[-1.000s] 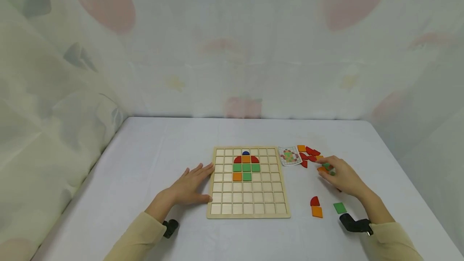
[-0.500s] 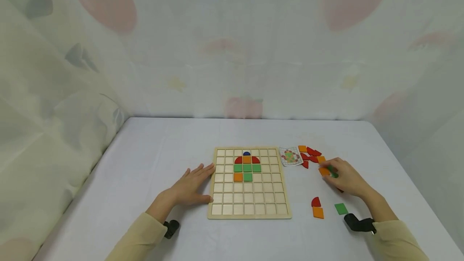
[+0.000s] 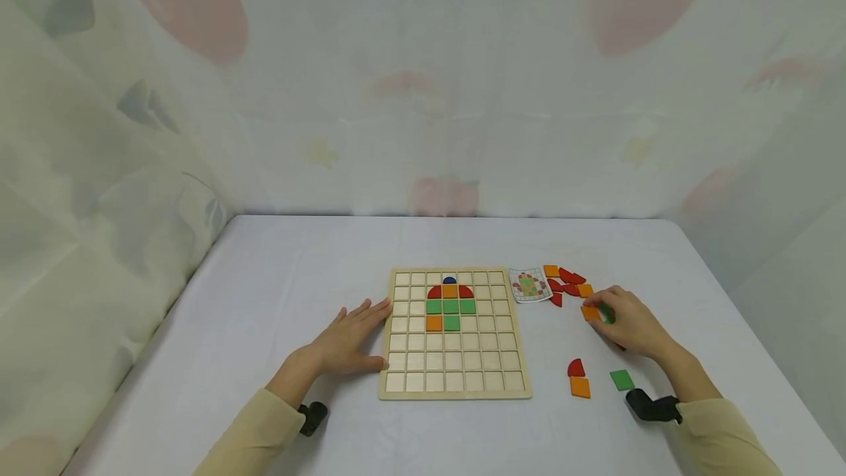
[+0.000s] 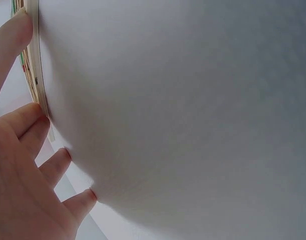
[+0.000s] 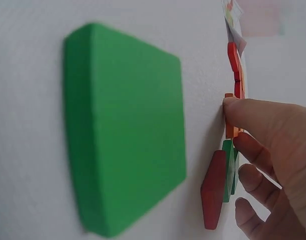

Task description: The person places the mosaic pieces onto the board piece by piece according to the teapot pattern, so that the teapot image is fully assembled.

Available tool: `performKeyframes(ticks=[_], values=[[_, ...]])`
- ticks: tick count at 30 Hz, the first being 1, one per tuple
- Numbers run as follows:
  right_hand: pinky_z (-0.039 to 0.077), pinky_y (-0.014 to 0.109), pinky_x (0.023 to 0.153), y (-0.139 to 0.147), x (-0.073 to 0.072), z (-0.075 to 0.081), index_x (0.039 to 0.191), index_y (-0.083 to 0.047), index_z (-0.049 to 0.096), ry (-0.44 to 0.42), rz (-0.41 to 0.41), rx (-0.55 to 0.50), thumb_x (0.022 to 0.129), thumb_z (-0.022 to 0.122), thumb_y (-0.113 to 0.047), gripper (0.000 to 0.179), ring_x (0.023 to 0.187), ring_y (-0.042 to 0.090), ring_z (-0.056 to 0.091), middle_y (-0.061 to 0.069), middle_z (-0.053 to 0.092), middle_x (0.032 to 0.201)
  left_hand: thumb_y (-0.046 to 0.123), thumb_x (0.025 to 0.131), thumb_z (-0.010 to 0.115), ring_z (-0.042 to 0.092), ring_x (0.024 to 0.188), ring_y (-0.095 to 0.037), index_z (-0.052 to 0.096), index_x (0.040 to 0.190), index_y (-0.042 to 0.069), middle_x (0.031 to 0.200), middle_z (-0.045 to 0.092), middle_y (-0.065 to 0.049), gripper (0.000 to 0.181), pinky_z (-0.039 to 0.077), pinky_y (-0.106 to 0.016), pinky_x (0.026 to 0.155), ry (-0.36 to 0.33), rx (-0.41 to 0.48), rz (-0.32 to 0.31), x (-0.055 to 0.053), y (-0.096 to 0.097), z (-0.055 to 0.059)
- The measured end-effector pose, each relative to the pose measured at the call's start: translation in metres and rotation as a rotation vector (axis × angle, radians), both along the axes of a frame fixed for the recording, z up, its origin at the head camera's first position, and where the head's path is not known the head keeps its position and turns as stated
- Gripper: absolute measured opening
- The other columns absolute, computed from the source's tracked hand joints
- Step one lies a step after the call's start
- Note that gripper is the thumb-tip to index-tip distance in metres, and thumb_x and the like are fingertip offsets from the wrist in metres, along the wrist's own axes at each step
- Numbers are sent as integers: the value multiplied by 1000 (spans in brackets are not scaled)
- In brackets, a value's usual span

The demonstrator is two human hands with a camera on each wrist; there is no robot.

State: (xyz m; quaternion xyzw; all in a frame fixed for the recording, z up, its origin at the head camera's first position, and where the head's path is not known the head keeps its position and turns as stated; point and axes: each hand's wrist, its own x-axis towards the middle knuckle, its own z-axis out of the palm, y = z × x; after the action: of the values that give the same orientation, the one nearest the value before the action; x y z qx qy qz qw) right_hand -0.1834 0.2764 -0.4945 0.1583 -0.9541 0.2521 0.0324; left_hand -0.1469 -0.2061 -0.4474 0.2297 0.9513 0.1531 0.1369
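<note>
In the head view a wooden grid board (image 3: 423, 362) bears blue, red, orange and green pieces in its upper middle cells. My left hand (image 3: 346, 340) lies spread at the board's left edge, thumb and fingertips touching the frame. To the right of the board, my right hand (image 3: 628, 322) pinches an orange square tile (image 3: 590, 313) between thumb and index finger, low over the table. Beneath that palm, green pieces (image 3: 606, 313) show in part. The right wrist view has the thumb on the orange tile (image 5: 229, 117), with a dark red piece (image 5: 213, 190) beside the green ones.
A small pattern card (image 3: 530, 285) lies at the board's upper right corner. Beside it are several red pieces (image 3: 571, 290) and orange squares (image 3: 551, 270). Nearer the front lie a red quarter-round (image 3: 576, 368), an orange square (image 3: 580, 387) and a green square (image 3: 622, 380).
My right hand's thumb and index finger have come in on the orange tile, and the hand has shifted very slightly right. The left hand stays at the board's edge.
</note>
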Motion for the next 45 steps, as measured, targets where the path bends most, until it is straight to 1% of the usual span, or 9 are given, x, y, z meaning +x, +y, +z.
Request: performKeyframes(ticks=[8, 17, 25, 31, 35, 40, 45], values=[[48, 50, 79, 0, -1, 1, 98, -8, 66, 4, -5, 13, 77, 73, -14, 22, 86, 26, 51, 10, 58, 96, 41, 77, 71, 17, 140, -33, 26, 146, 13, 153, 23, -2, 87, 12, -62, 107, -5, -4, 3, 0, 0, 0], [47, 42, 73, -1, -3, 0, 97, -6, 64, 23, 5, 25, 77, 72, -14, 23, 81, 22, 50, 6, 57, 90, 41, 77, 71, 18, 140, -32, 26, 146, 13, 153, 22, -1, 87, 12, -62, 107, 2, -14, 5, -1, 1, 0], [48, 44, 76, -5, -1, 0, 100, -5, 64, 6, 2, -13, 79, 72, -17, 25, 83, 23, 50, 7, 57, 92, 42, 77, 71, 18, 140, -32, 26, 146, 14, 153, 22, -1, 87, 13, -62, 107, 7, -21, 6, -1, 0, -1], [47, 38, 71, -13, 1, 6, 99, -7, 64, 43, -14, -21, 77, 73, -17, 25, 82, 22, 50, 6, 57, 89, 42, 76, 71, 20, 139, -34, 27, 146, 13, 152, 24, -3, 88, 15, -64, 106, 24, -9, -8, -2, -1, -2], [47, 34, 69, -21, 3, 13, 99, -7, 65, 64, -7, -37, 76, 74, -13, 26, 81, 21, 51, 5, 58, 89, 42, 76, 72, 19, 139, -34, 26, 146, 13, 152, 23, -3, 88, 14, -64, 106, 24, -7, -8, -2, -2, -3], [49, 34, 71, -35, 6, 19, 99, -9, 65, 67, 6, -50, 75, 75, -11, 26, 84, 21, 53, 4, 59, 90, 42, 76, 72, 19, 139, -33, 26, 146, 14, 153, 23, -2, 89, 13, -63, 106, 20, -4, -5, -2, -2, -5], [49, 34, 72, -52, 8, 21, 98, -10, 65, 82, 29, -67, 75, 75, -10, 25, 85, 20, 53, 2, 59, 92, 43, 76, 72, 18, 139, -33, 26, 146, 14, 153, 23, -2, 89, 14, -63, 106, 21, -7, -4, -3, -2, -6]])
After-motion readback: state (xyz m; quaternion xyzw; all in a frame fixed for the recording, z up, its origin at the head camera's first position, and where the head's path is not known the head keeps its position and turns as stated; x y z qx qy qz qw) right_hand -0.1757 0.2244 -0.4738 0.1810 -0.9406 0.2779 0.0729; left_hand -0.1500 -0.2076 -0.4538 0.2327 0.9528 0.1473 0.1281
